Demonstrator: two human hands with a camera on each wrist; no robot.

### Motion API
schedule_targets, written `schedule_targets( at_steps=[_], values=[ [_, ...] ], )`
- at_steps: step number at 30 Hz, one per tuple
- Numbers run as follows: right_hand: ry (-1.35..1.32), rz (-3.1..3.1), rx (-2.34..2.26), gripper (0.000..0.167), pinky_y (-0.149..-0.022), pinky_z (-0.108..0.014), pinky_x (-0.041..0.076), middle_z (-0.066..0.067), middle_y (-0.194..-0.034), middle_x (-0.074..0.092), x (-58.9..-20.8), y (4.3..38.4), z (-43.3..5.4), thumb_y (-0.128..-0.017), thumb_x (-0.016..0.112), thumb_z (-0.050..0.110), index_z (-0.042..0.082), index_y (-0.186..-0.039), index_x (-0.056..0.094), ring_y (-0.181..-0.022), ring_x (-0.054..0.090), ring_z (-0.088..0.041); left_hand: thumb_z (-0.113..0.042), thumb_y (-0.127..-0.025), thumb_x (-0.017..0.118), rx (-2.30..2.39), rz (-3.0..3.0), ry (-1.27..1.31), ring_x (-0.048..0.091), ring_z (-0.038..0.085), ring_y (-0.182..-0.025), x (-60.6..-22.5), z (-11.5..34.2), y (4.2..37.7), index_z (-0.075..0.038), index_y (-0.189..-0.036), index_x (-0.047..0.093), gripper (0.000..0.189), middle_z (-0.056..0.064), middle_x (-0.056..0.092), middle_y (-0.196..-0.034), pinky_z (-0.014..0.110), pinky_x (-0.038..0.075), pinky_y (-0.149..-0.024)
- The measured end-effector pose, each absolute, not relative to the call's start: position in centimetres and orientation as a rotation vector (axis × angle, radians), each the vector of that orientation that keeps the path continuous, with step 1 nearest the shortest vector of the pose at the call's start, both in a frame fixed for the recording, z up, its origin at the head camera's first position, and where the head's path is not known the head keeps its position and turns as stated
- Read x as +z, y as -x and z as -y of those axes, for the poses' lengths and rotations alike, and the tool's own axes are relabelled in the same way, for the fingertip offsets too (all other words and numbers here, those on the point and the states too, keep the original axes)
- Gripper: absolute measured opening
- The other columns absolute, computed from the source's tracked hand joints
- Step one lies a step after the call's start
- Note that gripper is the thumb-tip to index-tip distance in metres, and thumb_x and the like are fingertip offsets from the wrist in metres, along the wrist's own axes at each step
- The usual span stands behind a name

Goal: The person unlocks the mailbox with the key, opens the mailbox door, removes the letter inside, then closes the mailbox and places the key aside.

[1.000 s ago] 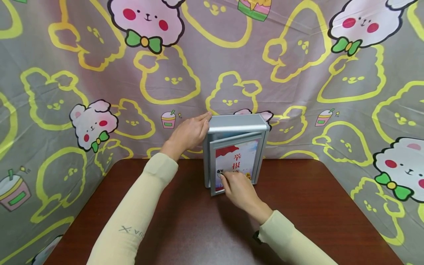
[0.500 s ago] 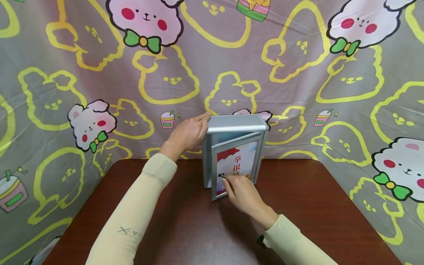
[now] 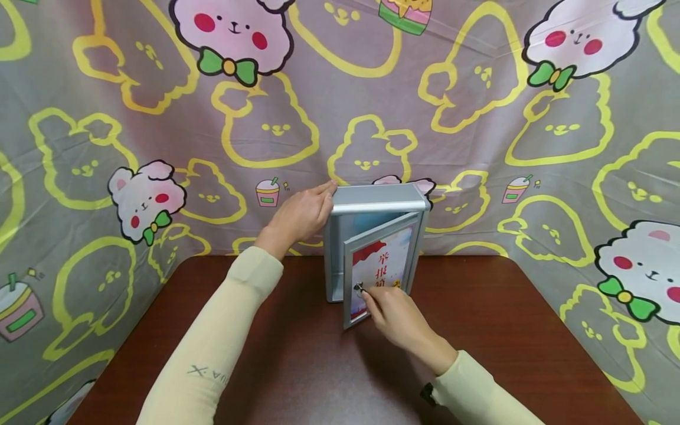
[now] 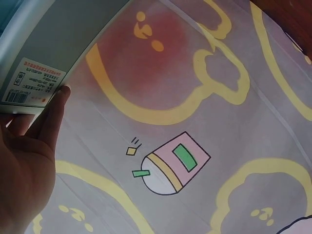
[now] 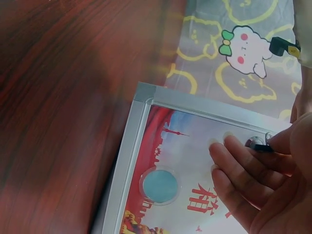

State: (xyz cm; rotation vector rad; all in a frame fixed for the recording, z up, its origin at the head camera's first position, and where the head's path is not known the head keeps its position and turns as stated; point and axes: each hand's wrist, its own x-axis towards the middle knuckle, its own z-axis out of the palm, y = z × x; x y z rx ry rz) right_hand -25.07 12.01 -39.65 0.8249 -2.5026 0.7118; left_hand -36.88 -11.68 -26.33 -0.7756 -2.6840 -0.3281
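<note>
A silvery metal box [image 3: 379, 193] with a label [image 4: 33, 82] on its side stands upright on the table. Its framed door [image 3: 383, 251], printed with red characters, is swung partly outward on its right side. My left hand [image 3: 298, 217] rests with extended fingers against the box's upper left edge. At the door's lock [image 5: 253, 142], my right hand [image 3: 401, 321] pinches a small dark-headed key [image 5: 263, 147] between thumb and forefinger. The other right fingers lie loosely bent over the door's front. Much of the box's interior is hidden behind the door.
The dark red-brown wooden table [image 3: 297, 366] spreads in front of the box and to both sides. A patterned cloth [image 3: 276, 141] hangs close behind the box and along both sides of the table. A round blue-green disc [image 5: 160, 186] shows on the door.
The door has swung further outward toward me, showing more of the box's inside. My right hand has moved toward me and slightly right with the key. The left hand has stayed put.
</note>
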Motion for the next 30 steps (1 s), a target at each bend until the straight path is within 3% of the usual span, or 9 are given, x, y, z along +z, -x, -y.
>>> schedule_targets(
  at_steps=[12, 30],
  values=[
    [-0.887, 2.520, 0.852, 0.039, -0.049, -0.019, 0.034, 0.017, -0.058, 0.036, -39.7, 24.8, -13.0, -0.102, 0.061, 0.014, 0.023, -0.066, 0.048, -0.053, 0.034, 0.001, -0.032, -0.110, 0.020, -0.313, 2.698, 0.759, 0.041, 0.026, -0.147, -26.5, 11.6, 36.7, -0.010, -0.159, 0.037, 0.056, 0.003, 0.036, -0.164, 0.041, 0.032, -0.121],
    [-0.881, 2.535, 0.872, 0.037, -0.054, -0.021, 0.041, 0.021, -0.061, 0.044, -39.4, 23.8, -14.5, -0.103, 0.061, 0.015, 0.027, -0.068, 0.053, -0.057, 0.045, 0.001, -0.033, -0.109, 0.017, -0.325, 2.679, 0.769, 0.043, 0.028, -0.145, -26.3, 11.6, 36.9, -0.010, -0.159, 0.039, 0.059, 0.002, 0.036, -0.164, 0.043, 0.034, -0.120]
  ],
)
